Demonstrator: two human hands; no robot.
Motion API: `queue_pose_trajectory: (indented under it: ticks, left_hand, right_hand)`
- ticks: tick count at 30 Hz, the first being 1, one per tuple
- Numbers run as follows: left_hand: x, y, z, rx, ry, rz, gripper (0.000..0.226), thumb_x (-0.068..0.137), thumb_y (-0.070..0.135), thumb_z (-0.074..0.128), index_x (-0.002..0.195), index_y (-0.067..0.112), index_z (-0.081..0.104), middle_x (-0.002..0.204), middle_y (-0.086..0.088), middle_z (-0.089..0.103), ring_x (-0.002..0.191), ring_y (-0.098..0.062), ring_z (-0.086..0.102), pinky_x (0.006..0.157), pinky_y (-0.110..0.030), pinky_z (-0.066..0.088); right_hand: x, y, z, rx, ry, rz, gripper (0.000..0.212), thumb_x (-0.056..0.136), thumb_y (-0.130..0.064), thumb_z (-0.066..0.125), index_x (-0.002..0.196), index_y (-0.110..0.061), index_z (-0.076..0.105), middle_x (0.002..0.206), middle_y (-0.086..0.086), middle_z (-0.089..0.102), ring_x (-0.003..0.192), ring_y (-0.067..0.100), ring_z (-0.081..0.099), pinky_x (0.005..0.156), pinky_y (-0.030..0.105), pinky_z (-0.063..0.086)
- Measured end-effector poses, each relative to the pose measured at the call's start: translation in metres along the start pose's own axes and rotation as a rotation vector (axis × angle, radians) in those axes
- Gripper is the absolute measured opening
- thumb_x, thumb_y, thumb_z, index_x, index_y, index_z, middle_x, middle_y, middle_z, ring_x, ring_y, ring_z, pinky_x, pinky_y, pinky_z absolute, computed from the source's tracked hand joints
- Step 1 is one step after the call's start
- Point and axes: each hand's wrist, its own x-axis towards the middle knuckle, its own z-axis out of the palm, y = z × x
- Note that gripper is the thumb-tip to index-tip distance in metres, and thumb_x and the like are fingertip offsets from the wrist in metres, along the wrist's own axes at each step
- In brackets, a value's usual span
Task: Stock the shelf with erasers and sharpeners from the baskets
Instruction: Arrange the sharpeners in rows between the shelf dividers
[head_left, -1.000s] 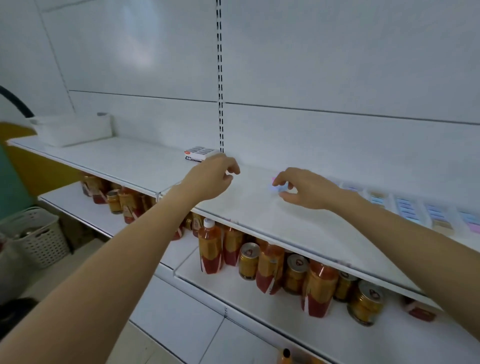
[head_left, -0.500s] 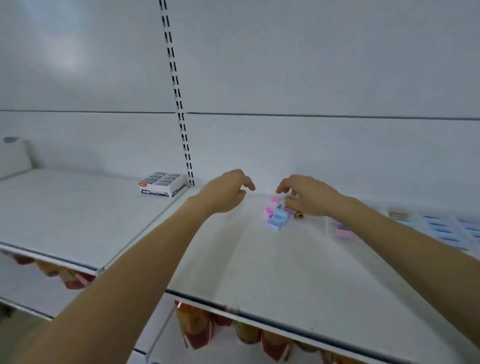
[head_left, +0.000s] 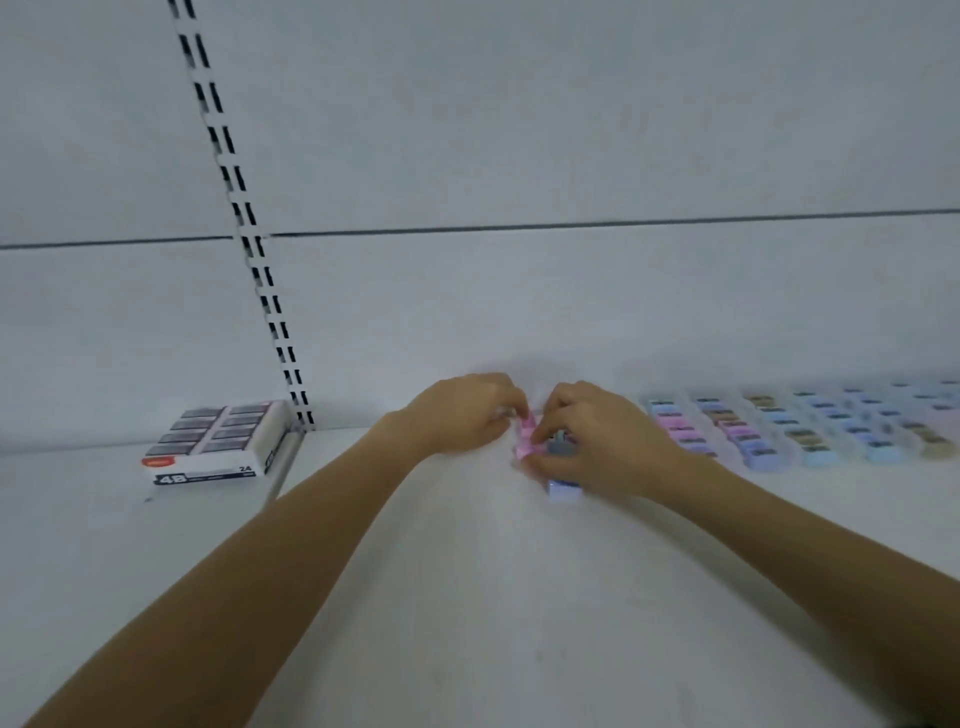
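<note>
White shelf board fills the lower frame, and at its centre, against the back wall, lies a small cluster of pink and pale-blue sharpeners. It sits directly between both hands, its long axis running from wall toward viewer. The left hand pinches a pink piece at the far end and the right hand, equally near, closes on the blue ones.

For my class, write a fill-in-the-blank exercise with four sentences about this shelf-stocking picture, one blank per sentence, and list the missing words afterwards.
1. The white cardboard box of erasers lies to the ____ of both hands.
2. The box's front label shows the marking ____.
3. The rows of small pastel plastic sharpeners lie on the person's ____ side.
4. The left hand and right hand meet over a small pile of pink and ____ pieces.

Missing words: left; 4B; right; blue
</note>
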Motion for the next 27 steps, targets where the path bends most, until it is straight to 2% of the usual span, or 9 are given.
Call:
queue_pose_trajectory:
  ticks: [3, 5, 11, 14, 16, 18, 21, 24, 27]
  left_hand:
    - [-0.002, -0.009, 0.002, -0.037, 0.031, 0.040, 0.023, 0.089, 0.027, 0.054, 0.110, 0.021, 0.061, 0.115, 0.005, 0.057, 0.097, -0.012, 0.054, 0.077, -0.024, 0.041]
    - [-0.004, -0.012, 0.004, -0.055, 0.042, 0.055, 0.024, 0.088, 0.034, 0.056, 0.108, 0.022, 0.062, 0.111, 0.007, 0.060, 0.096, -0.010, 0.055, 0.079, -0.025, 0.044]
    - [-0.009, -0.013, 0.008, -0.118, 0.116, 0.042, 0.017, 0.084, 0.032, 0.061, 0.090, 0.017, 0.059, 0.095, 0.004, 0.063, 0.091, -0.015, 0.058, 0.076, -0.031, 0.046]
    - [-0.010, -0.010, 0.009, -0.191, 0.124, 0.030, 0.028, 0.083, 0.036, 0.063, 0.100, 0.017, 0.052, 0.099, 0.004, 0.061, 0.089, -0.015, 0.056, 0.075, -0.031, 0.045]
    - [-0.011, -0.007, 0.008, -0.248, 0.098, 0.042, 0.035, 0.083, 0.038, 0.063, 0.112, 0.023, 0.051, 0.103, 0.008, 0.058, 0.088, -0.011, 0.052, 0.078, -0.028, 0.044]
    - [-0.010, -0.005, 0.007, -0.211, 0.067, 0.061, 0.034, 0.084, 0.040, 0.061, 0.116, 0.031, 0.054, 0.103, 0.009, 0.056, 0.091, -0.009, 0.050, 0.081, -0.028, 0.044]
    - [-0.008, -0.004, 0.008, -0.146, 0.049, 0.069, 0.020, 0.086, 0.033, 0.059, 0.102, 0.021, 0.060, 0.102, 0.000, 0.058, 0.093, -0.015, 0.052, 0.080, -0.032, 0.044]
    - [-0.009, -0.005, 0.010, -0.205, 0.087, 0.078, 0.012, 0.084, 0.023, 0.063, 0.092, 0.014, 0.061, 0.092, -0.002, 0.058, 0.085, -0.017, 0.053, 0.075, -0.028, 0.043]
    - [-0.016, -0.007, 0.010, -0.342, 0.167, 0.057, 0.009, 0.079, 0.017, 0.069, 0.080, 0.015, 0.060, 0.084, 0.002, 0.057, 0.081, -0.017, 0.057, 0.074, -0.025, 0.046]
  right_hand:
    - [0.002, -0.010, 0.004, 0.006, -0.026, 0.056, 0.029, 0.083, -0.045, 0.060, 0.102, -0.024, 0.068, 0.109, -0.004, 0.056, 0.102, 0.013, 0.046, 0.067, 0.019, 0.019]
    - [0.001, -0.017, 0.006, 0.030, -0.037, 0.083, 0.027, 0.083, -0.040, 0.061, 0.103, -0.024, 0.068, 0.110, -0.002, 0.059, 0.104, 0.016, 0.047, 0.069, 0.019, 0.021]
    - [-0.006, -0.034, 0.001, 0.159, 0.012, 0.132, 0.021, 0.082, -0.017, 0.062, 0.102, -0.012, 0.061, 0.098, 0.000, 0.057, 0.093, 0.015, 0.049, 0.071, 0.012, 0.032]
    - [-0.013, -0.030, -0.001, 0.227, 0.090, 0.157, 0.032, 0.078, -0.006, 0.063, 0.110, -0.009, 0.058, 0.095, 0.003, 0.053, 0.083, 0.016, 0.052, 0.076, 0.024, 0.042]
    - [-0.017, -0.028, -0.003, 0.236, 0.157, 0.173, 0.037, 0.078, -0.004, 0.062, 0.115, -0.009, 0.058, 0.094, -0.001, 0.047, 0.081, 0.016, 0.051, 0.076, 0.029, 0.043]
    - [-0.019, -0.027, -0.002, 0.232, 0.197, 0.185, 0.039, 0.080, -0.002, 0.059, 0.119, -0.009, 0.056, 0.097, -0.004, 0.043, 0.080, 0.014, 0.049, 0.074, 0.022, 0.039]
    - [-0.022, -0.025, 0.005, 0.220, 0.212, 0.184, 0.041, 0.083, -0.002, 0.056, 0.123, -0.009, 0.054, 0.101, -0.002, 0.043, 0.081, 0.011, 0.046, 0.074, 0.013, 0.034]
    - [-0.025, -0.026, 0.008, 0.237, 0.238, 0.143, 0.036, 0.083, 0.002, 0.056, 0.117, -0.008, 0.058, 0.099, -0.003, 0.046, 0.082, 0.005, 0.046, 0.075, 0.001, 0.032]
    - [-0.026, -0.026, 0.008, 0.243, 0.291, 0.110, 0.034, 0.081, 0.008, 0.055, 0.112, -0.005, 0.061, 0.096, 0.001, 0.050, 0.074, -0.002, 0.044, 0.076, -0.003, 0.032]
